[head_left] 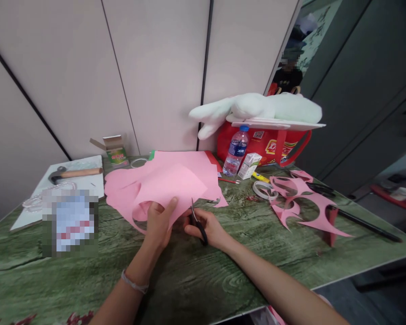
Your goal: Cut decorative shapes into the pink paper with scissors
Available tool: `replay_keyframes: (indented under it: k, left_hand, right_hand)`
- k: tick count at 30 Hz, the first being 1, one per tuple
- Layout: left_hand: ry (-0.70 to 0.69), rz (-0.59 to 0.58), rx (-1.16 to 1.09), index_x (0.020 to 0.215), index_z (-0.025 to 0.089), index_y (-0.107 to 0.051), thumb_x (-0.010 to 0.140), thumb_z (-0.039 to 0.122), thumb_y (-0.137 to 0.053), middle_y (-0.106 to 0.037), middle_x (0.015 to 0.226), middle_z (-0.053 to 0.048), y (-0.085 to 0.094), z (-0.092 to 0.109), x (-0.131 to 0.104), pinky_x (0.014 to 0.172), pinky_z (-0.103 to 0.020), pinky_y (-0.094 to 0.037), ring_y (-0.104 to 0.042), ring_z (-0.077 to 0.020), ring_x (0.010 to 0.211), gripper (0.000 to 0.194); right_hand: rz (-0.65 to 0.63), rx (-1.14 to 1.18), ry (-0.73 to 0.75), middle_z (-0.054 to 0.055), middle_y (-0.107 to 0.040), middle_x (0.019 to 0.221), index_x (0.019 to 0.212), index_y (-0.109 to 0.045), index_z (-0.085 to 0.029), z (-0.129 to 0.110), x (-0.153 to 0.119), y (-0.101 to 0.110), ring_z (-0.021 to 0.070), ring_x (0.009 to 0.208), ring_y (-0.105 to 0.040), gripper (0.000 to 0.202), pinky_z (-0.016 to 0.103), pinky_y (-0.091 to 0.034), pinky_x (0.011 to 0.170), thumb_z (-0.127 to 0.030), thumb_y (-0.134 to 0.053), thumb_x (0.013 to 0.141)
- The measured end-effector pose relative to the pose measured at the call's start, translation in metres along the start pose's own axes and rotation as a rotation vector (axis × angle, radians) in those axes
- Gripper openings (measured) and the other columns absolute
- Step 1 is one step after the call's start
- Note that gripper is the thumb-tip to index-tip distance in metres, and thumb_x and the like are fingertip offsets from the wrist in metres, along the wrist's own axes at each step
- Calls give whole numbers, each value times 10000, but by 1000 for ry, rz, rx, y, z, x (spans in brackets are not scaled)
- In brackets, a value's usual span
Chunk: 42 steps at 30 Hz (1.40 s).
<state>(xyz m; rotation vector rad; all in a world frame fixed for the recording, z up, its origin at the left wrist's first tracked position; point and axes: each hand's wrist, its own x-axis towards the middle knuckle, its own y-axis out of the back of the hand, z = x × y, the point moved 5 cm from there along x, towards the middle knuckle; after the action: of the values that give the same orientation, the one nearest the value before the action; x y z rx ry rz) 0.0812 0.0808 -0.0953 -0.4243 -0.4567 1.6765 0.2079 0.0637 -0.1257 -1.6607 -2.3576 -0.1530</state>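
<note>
A large pink sheet of paper (176, 183) is pinched in my left hand (160, 221), whose thumb lies on top of it. The sheet has a curved cut-out along its near left side. My right hand (205, 228) has its fingers in the dark handles of a pair of scissors (199, 225). The scissors point away from me, with the blades at the sheet's near right edge. More pink paper (120, 186) with scalloped edges lies under and behind the held sheet.
Pink scraps (307, 198), a tape roll (264, 190) and a black rod (368, 222) lie right. A water bottle (236, 151), small box (249, 165) and red bag (274, 146) stand behind. A hammer (77, 173) rests on a white board (56, 169) left. A person (288, 76) is in the background.
</note>
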Motion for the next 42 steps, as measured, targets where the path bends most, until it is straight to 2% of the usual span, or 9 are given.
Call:
replay_keyframes:
  k: [4,8,11,14,17,23,30,35,42]
  left_hand:
    - [-48,26,193,626,157,-611,513,313,-868,-675,613,3,2,1,-2,586,-260,-521,-632,-157,614,322]
    - [-41,78,332,486,177,-523,485,312,-873,-505,433,63,8,3,-1,431,-214,-412,-506,-106,463,375]
    - [-31,186,427,447,182,-485,503,313,-865,-456,403,73,15,5,-1,357,-207,-307,-392,-73,396,405]
    - [-40,221,487,412,182,-478,517,284,-856,-435,382,74,17,7,-3,347,-204,-284,-349,-62,382,406]
    - [-34,178,474,394,183,-484,506,304,-853,-449,369,63,14,6,-4,337,-201,-283,-350,-65,378,404]
    - [-25,61,412,518,147,-617,506,362,-843,-607,486,2,15,-3,-2,382,-196,-373,-489,-104,448,312]
    - [-23,1,670,342,183,-476,596,406,-771,-401,304,33,19,-3,-6,297,-222,-174,-306,-73,305,448]
    - [-45,-2,652,372,167,-522,573,430,-770,-443,353,21,15,0,-8,336,-214,-217,-331,-70,352,413]
    - [-37,-5,635,324,189,-479,568,397,-776,-375,281,37,10,2,-10,273,-219,-135,-277,-63,286,437]
  right_hand:
    - [75,73,-15,-12,-560,690,804,-587,-187,-2,1,0,133,591,-480,398,251,-417,571,-517,-762,667]
    - [104,119,-36,-10,-538,702,805,-555,-192,-4,1,-3,136,603,-461,424,250,-403,576,-532,-762,659]
    - [104,123,-7,-17,-495,681,749,-527,-193,-12,2,-5,134,605,-433,402,250,-384,582,-523,-747,685]
    - [112,124,5,-21,-471,670,736,-509,-197,-16,2,-5,134,602,-418,401,253,-364,573,-530,-729,700]
    - [129,109,6,-16,-482,678,741,-499,-202,-17,2,-4,144,626,-430,407,263,-368,585,-543,-718,702]
    - [80,115,-37,-24,-493,674,730,-494,-205,-9,0,-6,130,595,-432,416,257,-374,570,-529,-748,671]
    - [104,139,-6,-33,-485,655,722,-510,-201,-12,-1,-6,121,585,-425,384,253,-373,563,-491,-758,681]
    - [152,111,-23,-38,-497,620,717,-536,-199,-13,-2,-5,118,552,-432,401,252,-381,531,-531,-755,663]
    - [173,128,-65,-49,-521,571,720,-562,-199,-3,-4,-6,108,498,-454,361,243,-401,496,-505,-751,682]
